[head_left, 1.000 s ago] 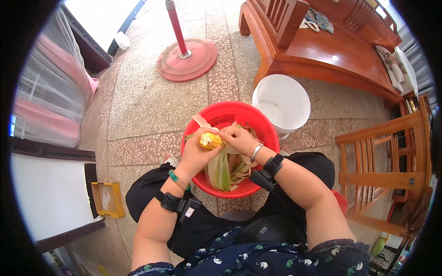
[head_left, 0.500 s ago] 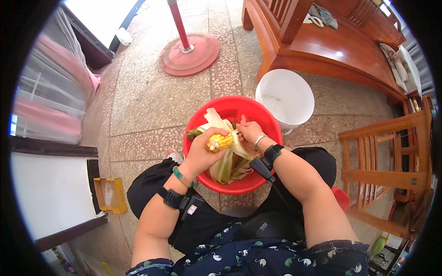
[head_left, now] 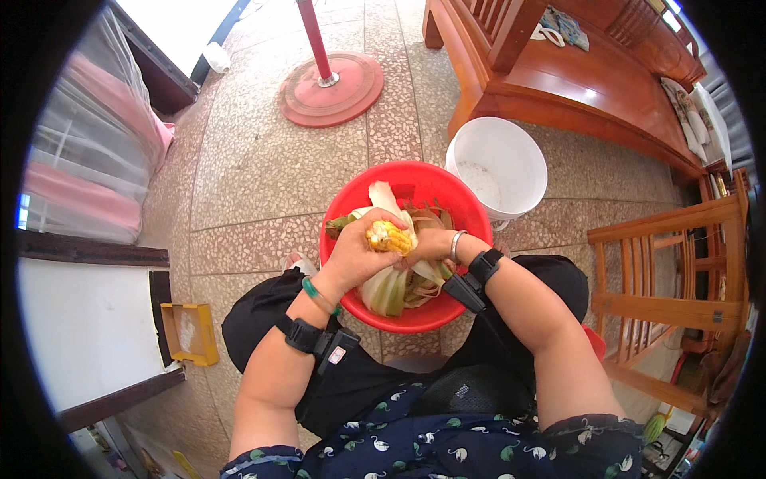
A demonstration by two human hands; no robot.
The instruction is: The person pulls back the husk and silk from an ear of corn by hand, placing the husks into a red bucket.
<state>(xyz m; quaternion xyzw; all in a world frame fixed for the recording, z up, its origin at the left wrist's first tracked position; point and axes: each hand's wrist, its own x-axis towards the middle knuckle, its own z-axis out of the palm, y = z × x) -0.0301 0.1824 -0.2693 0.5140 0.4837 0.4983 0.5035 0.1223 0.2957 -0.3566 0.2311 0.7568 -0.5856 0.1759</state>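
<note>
Change at the cob: since half a second ago the right hand [head_left: 432, 244] has come lower, now against the right end of the corn cob [head_left: 388, 236].
Left floor: bare terrazzo floor [head_left: 255, 176] between the yellow box [head_left: 206, 331] and the left knee [head_left: 255, 319] leaves elbow room.
Left hand: its fingers are clamped round the cob, tilting its bare yellow end up-left, probably to steady it.
Cob: centre of frame, above the red basin [head_left: 447, 188].
Basin: between the knees, likely to catch husks [head_left: 385, 291]; its raised rim bounds the hands.
Right fingers: curled under, tips hidden; cannot tell whether they pinch husk.
White bucket [head_left: 523, 168]: at the basin's upper-right rim, within reach, narrowing room there.
Right side: wooden chair [head_left: 670, 306] stands well apart from the right arm.
</note>
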